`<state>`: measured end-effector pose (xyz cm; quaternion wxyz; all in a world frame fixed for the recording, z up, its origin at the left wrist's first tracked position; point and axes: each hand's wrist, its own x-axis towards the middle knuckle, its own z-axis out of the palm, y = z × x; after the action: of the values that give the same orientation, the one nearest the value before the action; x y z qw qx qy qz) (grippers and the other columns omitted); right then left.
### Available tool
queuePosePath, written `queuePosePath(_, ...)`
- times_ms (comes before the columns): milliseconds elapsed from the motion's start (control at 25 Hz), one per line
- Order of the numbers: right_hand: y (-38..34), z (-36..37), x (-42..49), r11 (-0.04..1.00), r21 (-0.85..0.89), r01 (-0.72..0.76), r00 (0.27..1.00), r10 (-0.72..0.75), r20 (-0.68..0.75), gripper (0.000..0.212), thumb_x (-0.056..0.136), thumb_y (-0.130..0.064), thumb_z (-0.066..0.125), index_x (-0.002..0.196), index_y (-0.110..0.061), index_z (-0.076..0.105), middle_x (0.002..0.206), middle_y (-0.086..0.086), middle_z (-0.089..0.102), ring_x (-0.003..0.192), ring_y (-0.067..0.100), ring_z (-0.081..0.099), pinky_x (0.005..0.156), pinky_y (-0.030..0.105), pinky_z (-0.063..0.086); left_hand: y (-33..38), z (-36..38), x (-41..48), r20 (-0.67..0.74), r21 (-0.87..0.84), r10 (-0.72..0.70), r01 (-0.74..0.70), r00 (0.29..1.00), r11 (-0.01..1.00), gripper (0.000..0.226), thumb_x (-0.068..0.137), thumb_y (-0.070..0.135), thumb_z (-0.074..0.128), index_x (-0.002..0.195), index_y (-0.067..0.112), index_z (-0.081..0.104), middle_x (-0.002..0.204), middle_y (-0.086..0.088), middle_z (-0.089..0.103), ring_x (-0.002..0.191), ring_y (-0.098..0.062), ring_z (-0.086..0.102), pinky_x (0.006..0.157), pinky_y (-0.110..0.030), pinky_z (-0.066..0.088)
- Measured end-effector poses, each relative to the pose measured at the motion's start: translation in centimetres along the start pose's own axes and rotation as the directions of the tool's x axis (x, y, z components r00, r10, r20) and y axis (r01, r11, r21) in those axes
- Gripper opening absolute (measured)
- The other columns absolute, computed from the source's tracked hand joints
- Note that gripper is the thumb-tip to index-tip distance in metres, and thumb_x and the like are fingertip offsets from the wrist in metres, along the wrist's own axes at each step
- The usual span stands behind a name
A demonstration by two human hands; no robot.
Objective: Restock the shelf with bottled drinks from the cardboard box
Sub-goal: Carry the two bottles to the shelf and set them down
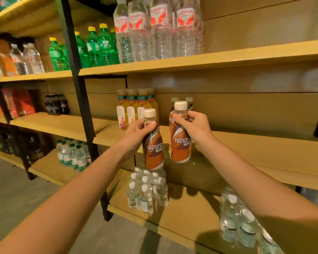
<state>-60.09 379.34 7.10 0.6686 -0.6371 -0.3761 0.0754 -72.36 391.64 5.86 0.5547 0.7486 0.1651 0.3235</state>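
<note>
My left hand [136,132] grips a brown coffee bottle [154,151] with a white cap by its neck, held in the air before the middle shelf [255,149]. My right hand [195,128] grips a second, like bottle [180,143] by its upper part, a little higher and to the right. Two more white-capped bottles [188,101] stand on the middle shelf behind the right one. The cardboard box is out of view.
Yellow tea bottles [134,107] stand on the middle shelf just left of my hands. Water bottles [162,30] and green bottles [95,48] fill the shelf above. Small water bottles [147,189] stand on the lower shelf. A black upright post [81,88] divides the shelving.
</note>
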Motion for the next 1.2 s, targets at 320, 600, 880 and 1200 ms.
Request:
queuePosePath(320,3.0,3.8,6.3,0.995,-0.073,-0.072,0.939,0.043,-0.340,0.017,0.085,-0.025,0.066,0.099,-0.017,0.061,0.085,-0.005,0.065,0.077,0.007,0.063,0.064,0.018,0.047,-3.8,-1.9,13.1,0.322,-0.095,0.012,0.020,0.947,0.995,0.039,0.091,0.027,0.057,0.126,0.010,0.054,0.109,-0.006,0.068,0.101,-0.021,0.065,0.089,-0.035,0.051)
queuePosePath(600,4.7,4.5,9.4,0.972,-0.207,-0.116,0.909,0.019,-0.417,0.022,0.085,-0.025,0.065,0.102,-0.011,0.064,0.083,-0.007,0.065,0.075,0.000,0.061,0.061,0.014,0.043,-5.5,-0.6,18.0,0.444,-0.158,0.047,0.027,0.895,0.987,0.028,0.091,0.028,0.056,0.115,0.013,0.060,0.105,-0.006,0.070,0.097,-0.021,0.067,0.083,-0.033,0.053)
queuePosePath(880,6.4,3.7,11.1,0.955,-0.265,-0.129,0.922,0.017,-0.388,0.028,0.086,-0.027,0.064,0.109,-0.012,0.061,0.100,0.000,0.067,0.094,0.014,0.064,0.082,0.027,0.052,-6.6,0.3,19.6,0.498,-0.167,0.100,-0.019,0.862,0.986,0.038,0.088,0.030,0.058,0.124,0.017,0.053,0.114,-0.002,0.066,0.106,-0.019,0.064,0.096,-0.041,0.050)
queuePosePath(1200,11.6,2.5,5.5,0.466,-0.845,-0.261,0.964,0.077,-0.254,0.058,0.083,-0.064,0.049,0.126,-0.025,0.050,0.123,-0.003,0.061,0.117,0.019,0.053,0.105,0.044,0.036,-13.0,-0.7,15.1,0.365,0.624,0.070,-0.300,0.928,0.722,0.081,0.077,0.073,0.044,0.140,0.024,0.036,0.145,-0.001,0.040,0.133,-0.019,0.037,0.110,-0.043,0.029)
